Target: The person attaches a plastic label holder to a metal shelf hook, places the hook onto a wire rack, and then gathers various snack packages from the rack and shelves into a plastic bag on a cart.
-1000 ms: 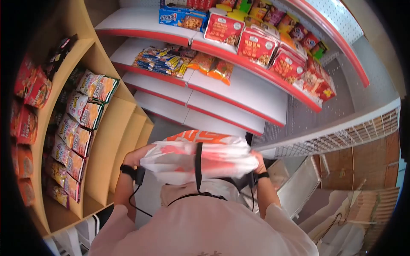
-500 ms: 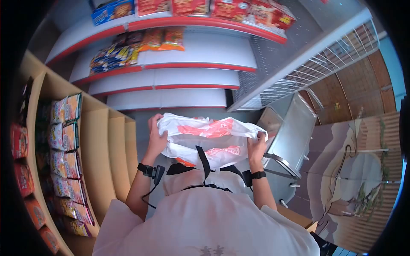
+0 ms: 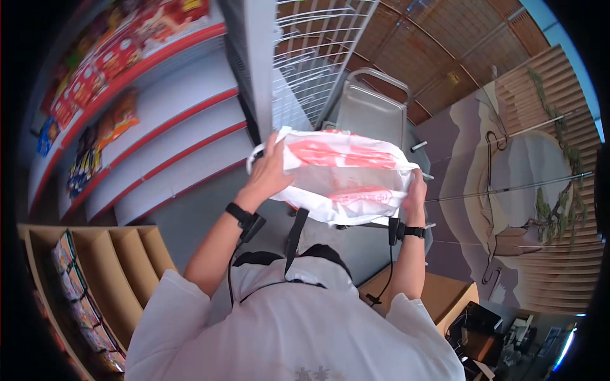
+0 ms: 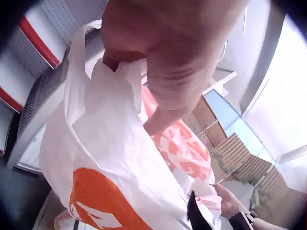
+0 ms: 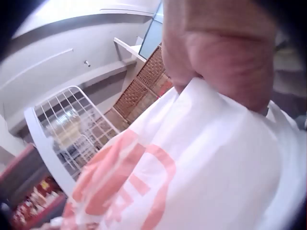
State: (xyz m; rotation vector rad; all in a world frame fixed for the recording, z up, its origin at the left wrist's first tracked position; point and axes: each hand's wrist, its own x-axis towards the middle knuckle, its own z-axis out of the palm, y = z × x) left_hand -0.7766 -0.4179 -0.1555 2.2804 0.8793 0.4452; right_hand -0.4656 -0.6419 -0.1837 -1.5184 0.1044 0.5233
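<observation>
A white plastic carrier bag [image 3: 311, 178] with red and orange print is stretched between my two hands, its mouth spread so that part of the inside shows. My left hand [image 3: 272, 174] grips the rim at one end, where a loop of handle sticks out beside the fingers. At the other end my right hand [image 3: 415, 192] pinches the rim. In the left wrist view the bag [image 4: 110, 139] hangs below the left hand [image 4: 163, 52], with an orange printed patch on its side. The right wrist view shows the plastic bunched under the right hand [image 5: 220, 62].
Shelves with red edges [image 3: 184, 120] hold packaged snacks on the left. A wooden rack [image 3: 101, 254] with snack packets stands at lower left. Ahead are a white wire grid [image 3: 324, 51] and a metal chair [image 3: 372, 111]; a painted folding screen [image 3: 457, 165] stands to the right.
The bag has gone from bunched and blurred to spread at its mouth. The head view has turned right, so the shelves now lie left and the chair and screen nearer the middle.
</observation>
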